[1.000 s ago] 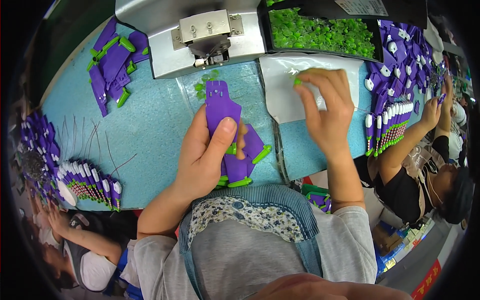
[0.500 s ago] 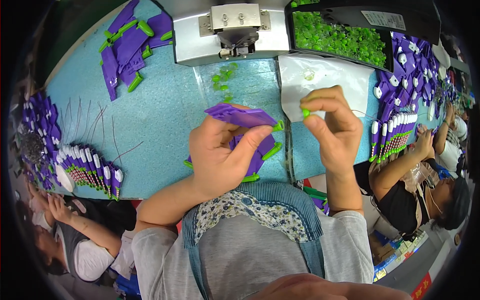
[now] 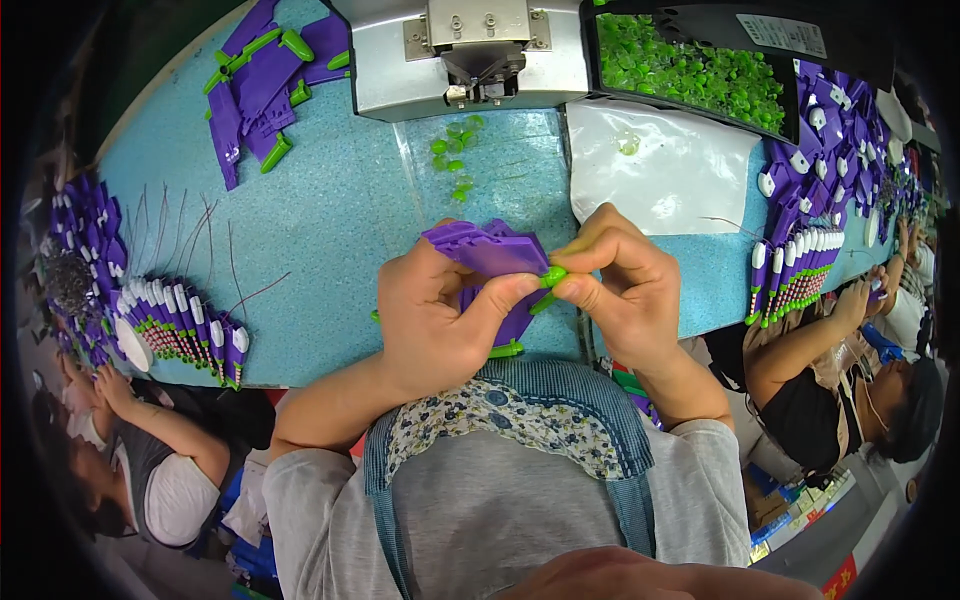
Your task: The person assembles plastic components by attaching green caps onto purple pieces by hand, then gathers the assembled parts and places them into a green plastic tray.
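Note:
My left hand [image 3: 425,325] pinches a flat purple plastic piece [image 3: 490,252] between thumb and fingers, over the near middle of the table. At that piece's right end is a small green plastic part [image 3: 553,277]. My right hand [image 3: 630,300] has its thumb and forefinger closed on this green part, and the two hands nearly meet there. Fingertips partly cover the join, so I cannot tell how the green part sits on the end. Under my hands lie more purple pieces [image 3: 515,322] with green ends, partly hidden.
Ahead stands a metal-fronted machine [image 3: 480,60]. Beside it, a black bin holds many green parts [image 3: 690,75]. Loose green parts [image 3: 455,145] and a white sheet [image 3: 660,190] lie before them. Purple pieces [image 3: 265,85] are heaped far left. Co-workers sit at both sides, near rows of white-tipped assemblies [image 3: 180,330].
My right hand has come left and down, bringing the green part from above the white sheet to the purple piece's end. My left hand still grips the purple piece in about the same place.

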Action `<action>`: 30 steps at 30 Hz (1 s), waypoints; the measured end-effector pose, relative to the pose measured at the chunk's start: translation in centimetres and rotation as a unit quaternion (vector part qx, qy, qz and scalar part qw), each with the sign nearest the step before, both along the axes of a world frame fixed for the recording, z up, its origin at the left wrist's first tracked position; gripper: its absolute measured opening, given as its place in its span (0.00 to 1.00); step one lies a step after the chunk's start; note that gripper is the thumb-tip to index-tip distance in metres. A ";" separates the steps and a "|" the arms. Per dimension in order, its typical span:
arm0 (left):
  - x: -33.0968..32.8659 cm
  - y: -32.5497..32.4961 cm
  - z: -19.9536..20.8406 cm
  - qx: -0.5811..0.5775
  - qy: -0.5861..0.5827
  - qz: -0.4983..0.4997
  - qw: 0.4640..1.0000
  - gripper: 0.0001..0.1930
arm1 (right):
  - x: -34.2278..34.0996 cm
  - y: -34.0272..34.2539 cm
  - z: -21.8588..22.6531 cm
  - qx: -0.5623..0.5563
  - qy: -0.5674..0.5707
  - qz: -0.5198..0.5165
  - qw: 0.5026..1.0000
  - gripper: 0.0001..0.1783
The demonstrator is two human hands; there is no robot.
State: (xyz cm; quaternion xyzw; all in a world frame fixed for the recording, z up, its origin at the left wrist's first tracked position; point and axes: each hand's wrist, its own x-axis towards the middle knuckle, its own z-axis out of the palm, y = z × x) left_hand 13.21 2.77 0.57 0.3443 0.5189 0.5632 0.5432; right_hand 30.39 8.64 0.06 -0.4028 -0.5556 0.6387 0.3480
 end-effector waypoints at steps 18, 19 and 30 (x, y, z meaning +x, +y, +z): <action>-10.2 -2.8 1.2 -0.099 0.416 -0.018 0.904 0.05 | -6.4 4.7 -2.5 0.370 -0.182 0.140 0.900 0.10; -11.4 -1.6 1.2 -0.069 0.471 0.025 0.879 0.05 | -6.4 4.6 -2.7 0.383 -0.188 0.141 0.893 0.10; -20.2 6.7 1.0 -0.192 0.552 0.156 0.797 0.15 | -3.9 4.3 -1.1 0.253 -0.164 0.069 0.951 0.11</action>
